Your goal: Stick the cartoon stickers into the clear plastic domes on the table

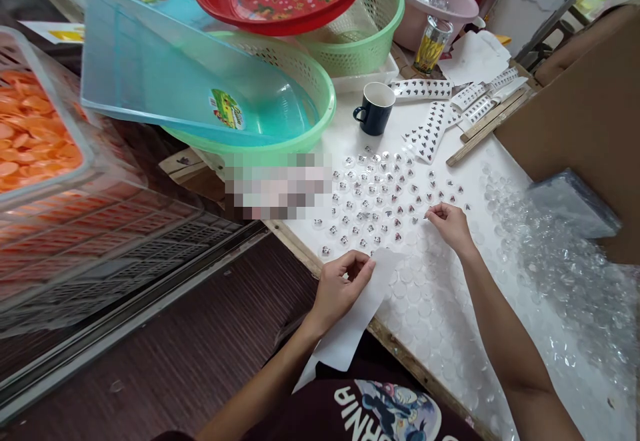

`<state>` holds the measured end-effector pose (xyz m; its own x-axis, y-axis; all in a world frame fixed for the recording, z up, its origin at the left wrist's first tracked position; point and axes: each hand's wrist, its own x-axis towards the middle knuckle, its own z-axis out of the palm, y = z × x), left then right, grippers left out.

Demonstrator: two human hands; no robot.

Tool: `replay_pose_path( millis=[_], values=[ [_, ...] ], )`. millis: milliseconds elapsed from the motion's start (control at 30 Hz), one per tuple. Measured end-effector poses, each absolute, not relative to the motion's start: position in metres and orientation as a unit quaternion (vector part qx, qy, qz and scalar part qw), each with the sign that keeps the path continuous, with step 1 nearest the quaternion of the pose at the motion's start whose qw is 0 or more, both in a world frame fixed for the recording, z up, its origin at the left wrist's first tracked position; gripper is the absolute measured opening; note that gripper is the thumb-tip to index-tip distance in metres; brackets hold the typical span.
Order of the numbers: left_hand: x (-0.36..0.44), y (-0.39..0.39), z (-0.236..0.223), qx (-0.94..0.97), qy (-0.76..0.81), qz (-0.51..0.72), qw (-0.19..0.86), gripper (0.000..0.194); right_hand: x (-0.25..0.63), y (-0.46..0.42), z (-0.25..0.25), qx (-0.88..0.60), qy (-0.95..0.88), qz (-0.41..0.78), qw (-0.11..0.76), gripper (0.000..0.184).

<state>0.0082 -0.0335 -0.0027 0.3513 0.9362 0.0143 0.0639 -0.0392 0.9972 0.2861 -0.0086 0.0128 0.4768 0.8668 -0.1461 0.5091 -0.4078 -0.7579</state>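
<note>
My left hand (343,287) pinches a white paper sheet (345,341) that hangs over the table's near edge. Over the clear discs, my right hand (450,226) has thumb and forefinger pressed together on a tiny dark-marked sticker, barely visible at the fingertips. Just beyond both hands lie many round clear discs with small black figure stickers (370,195) on them. Plain clear discs (410,287) cover the tabletop under and below my right hand. Sticker sheets (433,131) printed with rows of the same figures rest farther back.
A dark mug (375,117) and a patterned glass (431,47) stand at the back. Green baskets (327,94), a blue tray (165,71) and a red basin (280,24) crowd the far left. Loose clear pieces (575,281) heap at right. A crate of orange pieces (35,134) stands left.
</note>
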Motion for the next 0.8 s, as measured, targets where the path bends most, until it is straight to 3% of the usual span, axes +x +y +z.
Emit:
replay_pose_path(
  millis=[433, 700, 800],
  values=[
    [0.008, -0.034, -0.004, 0.601, 0.410, 0.395, 0.561, 0.019, 0.280, -0.004, 0.005, -0.805, -0.457, 0.251, 0.284, 0.015],
    [0.008, -0.034, -0.004, 0.602, 0.413, 0.392, 0.560, 0.020, 0.270, -0.001, 0.003, -0.822, -0.522, 0.138, 0.182, 0.005],
    [0.008, -0.034, -0.004, 0.601, 0.415, 0.394, 0.559, 0.020, 0.268, 0.001, 0.007, -0.827, -0.536, 0.095, 0.142, 0.019]
  ],
)
